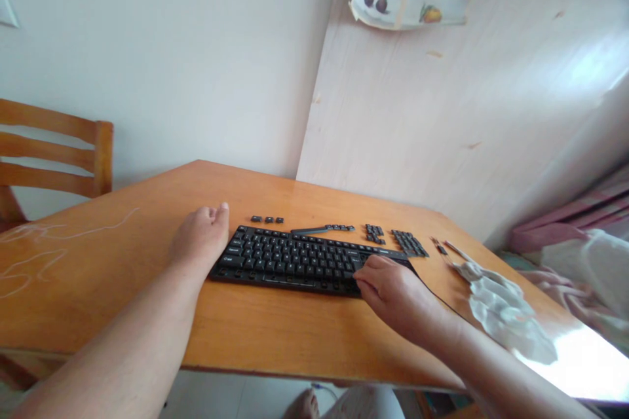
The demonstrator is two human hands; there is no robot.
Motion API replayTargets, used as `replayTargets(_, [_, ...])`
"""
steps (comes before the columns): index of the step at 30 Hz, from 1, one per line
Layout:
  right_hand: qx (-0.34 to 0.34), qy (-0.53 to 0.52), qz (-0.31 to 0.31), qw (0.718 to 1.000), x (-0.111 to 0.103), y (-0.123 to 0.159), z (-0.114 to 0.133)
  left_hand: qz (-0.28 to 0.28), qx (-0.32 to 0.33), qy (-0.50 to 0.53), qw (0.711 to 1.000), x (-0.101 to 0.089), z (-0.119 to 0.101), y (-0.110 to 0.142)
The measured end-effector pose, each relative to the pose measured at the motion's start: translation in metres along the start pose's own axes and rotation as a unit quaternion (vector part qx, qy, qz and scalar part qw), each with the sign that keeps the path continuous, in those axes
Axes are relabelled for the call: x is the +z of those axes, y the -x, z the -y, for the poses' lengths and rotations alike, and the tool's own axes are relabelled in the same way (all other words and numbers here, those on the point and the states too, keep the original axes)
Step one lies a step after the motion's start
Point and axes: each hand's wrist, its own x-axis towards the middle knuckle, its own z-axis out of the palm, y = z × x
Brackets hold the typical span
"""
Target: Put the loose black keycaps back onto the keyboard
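Note:
A black keyboard (295, 262) lies on the wooden table, with bare slots along its bottom row and at its right part. My left hand (201, 236) is closed beside the keyboard's left end, thumb raised; its curled fingers are mostly hidden. Over the right part of the keyboard, my right hand (396, 288) has its fingers pinched together, and what they hold, if anything, is hidden. Behind the keyboard lie three loose keycaps (269, 219), a long spacebar keycap (309, 231), a short row of keycaps (340, 228), a small keycap group (374, 234) and a larger keycap block (409, 243).
A crumpled whitish plastic bag (506, 314) sits at the table's right, near a thin pen-like stick (457, 250). White string (98, 230) trails on the left of the table (255, 334). A wooden chair (101, 157) stands far left; walls rise behind.

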Motion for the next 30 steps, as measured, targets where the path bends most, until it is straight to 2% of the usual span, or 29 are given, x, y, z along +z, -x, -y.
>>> replayTargets(7, [-0.006,-0.032,-0.034,0.999,-0.008,-0.018,-0.005,0.0,0.002,0.002,1.0,-0.001,-0.001,0.002])
replayTargets(15, [-0.031,-0.081,-0.057,0.995,-0.009,-0.076,-0.004,0.0,-0.003,0.011,1.0,0.0,0.0,0.004])
replayTargets(24, [-0.06,-0.063,-0.004,0.996,0.009,-0.168,0.035,0.0,-0.015,0.03,0.999,-0.001,-0.002,0.007])
replayTargets(30, [-0.045,-0.046,0.045,0.997,0.031,-0.224,0.062,-0.007,-0.014,0.038,0.999,-0.001,-0.004,0.01])
